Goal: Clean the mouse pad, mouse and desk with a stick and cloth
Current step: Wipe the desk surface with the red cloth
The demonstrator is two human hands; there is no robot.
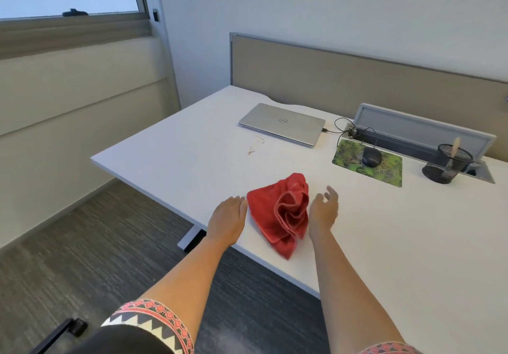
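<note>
**Desk, one moment: cloth between my two empty hands**

Hard to make out: pale stick (455, 144), upper end only, the rest sunk in a black mesh cup (446, 168); my right fingertips, blurred; both sleeves, cut off at the bottom edge; brownish marks (254, 146) on the white desk (178, 147), too small to tell apart.

Item 1: red cloth (280, 213), crumpled, near the desk's front edge, lying between my hands.

Item 2: my left hand (229, 216), flat, fingers straight, holding nothing; fingertips at the cloth's left edge, contact uncertain.

Item 3: my right hand (324, 210), fingers loose and slightly spread, holding nothing; just beside the cloth's right side, apparently raised off the desk.

Item 4: black mouse (371, 157) on the green mouse pad (384, 170), well apart from both hands, further back and right; the mesh cup right of the pad.

Item 5: closed silver laptop (283, 122), back centre, a cable plugged into its right side.
</note>
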